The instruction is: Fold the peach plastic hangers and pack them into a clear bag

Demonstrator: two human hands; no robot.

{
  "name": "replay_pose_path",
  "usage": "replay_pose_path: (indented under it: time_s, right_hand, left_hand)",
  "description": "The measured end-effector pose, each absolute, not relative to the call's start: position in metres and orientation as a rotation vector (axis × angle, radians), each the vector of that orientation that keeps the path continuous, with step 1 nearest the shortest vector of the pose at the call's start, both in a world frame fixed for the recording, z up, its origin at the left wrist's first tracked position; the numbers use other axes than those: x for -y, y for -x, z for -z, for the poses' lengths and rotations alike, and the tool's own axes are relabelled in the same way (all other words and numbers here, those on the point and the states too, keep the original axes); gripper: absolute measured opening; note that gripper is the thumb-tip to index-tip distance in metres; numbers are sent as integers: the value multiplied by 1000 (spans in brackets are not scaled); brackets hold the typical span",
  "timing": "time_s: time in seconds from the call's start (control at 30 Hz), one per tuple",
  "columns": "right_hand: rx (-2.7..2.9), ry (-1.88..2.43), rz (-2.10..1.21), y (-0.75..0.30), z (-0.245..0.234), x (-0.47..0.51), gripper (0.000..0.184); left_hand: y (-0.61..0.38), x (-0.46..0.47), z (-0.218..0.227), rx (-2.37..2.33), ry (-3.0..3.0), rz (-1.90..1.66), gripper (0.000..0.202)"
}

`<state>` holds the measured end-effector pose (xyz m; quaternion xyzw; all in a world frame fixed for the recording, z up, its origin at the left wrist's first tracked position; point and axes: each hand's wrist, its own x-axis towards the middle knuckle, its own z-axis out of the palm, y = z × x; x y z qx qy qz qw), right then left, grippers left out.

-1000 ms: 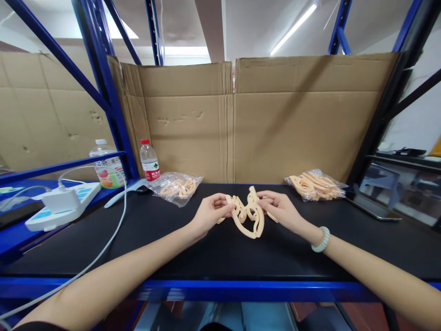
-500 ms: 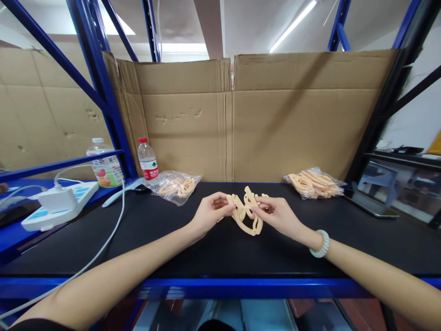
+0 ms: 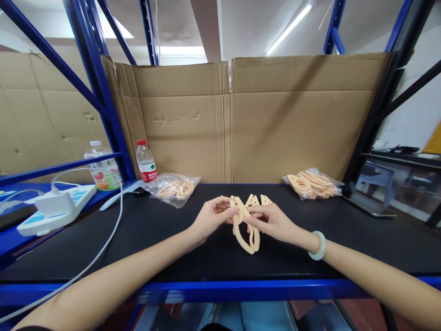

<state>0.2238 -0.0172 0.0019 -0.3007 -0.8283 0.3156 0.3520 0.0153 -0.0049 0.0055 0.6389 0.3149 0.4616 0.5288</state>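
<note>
Between my hands, over the black tabletop, is a beige plastic folding hanger (image 3: 245, 239) with curved, jointed arms. Its looped end hangs down toward me, while several straight ends stick up behind my fingers. My left hand (image 3: 214, 217) pinches its left side between thumb and fingers. From the other side, my right hand (image 3: 274, 221) grips the upper right part, thumb in front. Fingers cover part of the joints, so I cannot tell how the pieces connect or whether there is more than one hanger.
Clear bags of beige pieces lie at the back left (image 3: 175, 187) and back right (image 3: 312, 183). Behind stands a cardboard wall (image 3: 186, 124). At left are a red-capped bottle (image 3: 146, 163), a larger bottle (image 3: 105, 170), a power strip (image 3: 57, 209) and a white cable (image 3: 115, 230).
The hanger has turned and its looped end now hangs lower and nearer me. Its upright ends show more clearly behind my fingers. My right hand has shifted slightly down and nearer my left.
</note>
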Motion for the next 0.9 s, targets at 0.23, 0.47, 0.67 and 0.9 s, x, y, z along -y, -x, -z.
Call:
replay_pose_path:
  time_s: [0.23, 0.47, 0.67, 0.9]
  right_hand:
    - [2005, 857, -844, -217, 4, 11, 36]
    - [1850, 946, -1132, -228, -9, 4, 36]
    - [1665, 1299, -814, -290, -20, -39, 27]
    - [1838, 1932, -544, -325, 3, -74, 30]
  left_hand:
    - [-19, 5, -1, -766, -1497, -1012, 30]
    - [-21, 4, 0, -773, -1392, -1029, 42]
    - [-11, 0, -11, -858, -1424, -1150, 39]
    - [-6, -11, -6, -934, -1546, -1152, 36]
